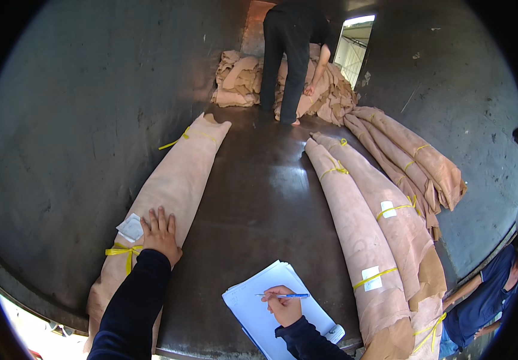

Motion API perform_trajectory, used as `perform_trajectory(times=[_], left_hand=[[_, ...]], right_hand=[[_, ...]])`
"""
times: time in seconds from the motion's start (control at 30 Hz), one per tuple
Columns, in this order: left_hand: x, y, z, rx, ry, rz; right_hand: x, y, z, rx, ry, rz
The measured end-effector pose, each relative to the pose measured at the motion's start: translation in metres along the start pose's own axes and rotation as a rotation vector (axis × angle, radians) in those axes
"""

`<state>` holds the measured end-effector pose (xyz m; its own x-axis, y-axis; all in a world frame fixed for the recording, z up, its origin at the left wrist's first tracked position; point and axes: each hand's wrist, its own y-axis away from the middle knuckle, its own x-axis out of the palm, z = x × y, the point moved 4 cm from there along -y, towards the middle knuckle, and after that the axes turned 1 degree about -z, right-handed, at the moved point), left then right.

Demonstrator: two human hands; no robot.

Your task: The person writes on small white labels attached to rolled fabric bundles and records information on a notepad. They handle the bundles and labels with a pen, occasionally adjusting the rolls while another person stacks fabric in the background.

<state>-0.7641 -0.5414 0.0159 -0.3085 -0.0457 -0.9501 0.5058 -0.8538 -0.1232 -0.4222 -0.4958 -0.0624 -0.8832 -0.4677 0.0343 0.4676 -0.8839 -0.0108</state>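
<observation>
My left hand (161, 235) lies flat with fingers spread on a long pale-pink roll (178, 165), which looks like rolled leather. Yellow ties (128, 252) bind that roll, and a white label (130, 228) sits on it just beside my fingers. In my right hand (284, 307) is a blue-and-white pen (289, 295), pinched above a stack of white paper (253, 285). The paper rests near the front edge of the dark floor; any writing on it is too faint to make out.
More tied rolls (355, 240) with white labels lie on the right, and folded brown-pink bundles (415, 156) lean by the right wall. At the back, a person in dark clothes (295, 48) bends over heaped hides (238, 78). Another person in navy (481, 300) stands outside at lower right.
</observation>
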Motion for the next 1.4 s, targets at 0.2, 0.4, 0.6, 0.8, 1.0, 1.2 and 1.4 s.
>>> perform_trajectory(times=[0.2, 0.4, 0.6, 0.8, 1.0, 1.2, 1.4], left_hand=[[0.000, 0.001, 0.000, 0.009, 0.004, 0.020], [-0.003, 0.001, -0.002, -0.002, 0.000, 0.022], [-0.004, 0.001, -0.003, -0.007, -0.005, 0.001], [-0.007, 0.002, -0.005, -0.015, 0.004, 0.002], [-0.007, 0.002, -0.004, -0.010, -0.001, 0.005], [-0.007, 0.002, -0.003, -0.007, 0.013, -0.002], [-0.007, 0.004, -0.003, -0.002, 0.011, -0.019]], right_hand=[[-0.033, 0.005, -0.039, 0.317, -0.102, -0.032], [-0.033, 0.005, -0.050, 0.248, -0.067, 0.025], [-0.030, 0.009, -0.048, 0.222, -0.017, 0.048], [-0.031, 0.010, -0.054, 0.198, -0.019, 0.080], [-0.029, 0.009, -0.057, 0.181, -0.036, 0.096], [-0.032, 0.009, -0.065, 0.164, -0.056, 0.100], [-0.029, 0.004, -0.093, 0.178, -0.055, 0.101]])
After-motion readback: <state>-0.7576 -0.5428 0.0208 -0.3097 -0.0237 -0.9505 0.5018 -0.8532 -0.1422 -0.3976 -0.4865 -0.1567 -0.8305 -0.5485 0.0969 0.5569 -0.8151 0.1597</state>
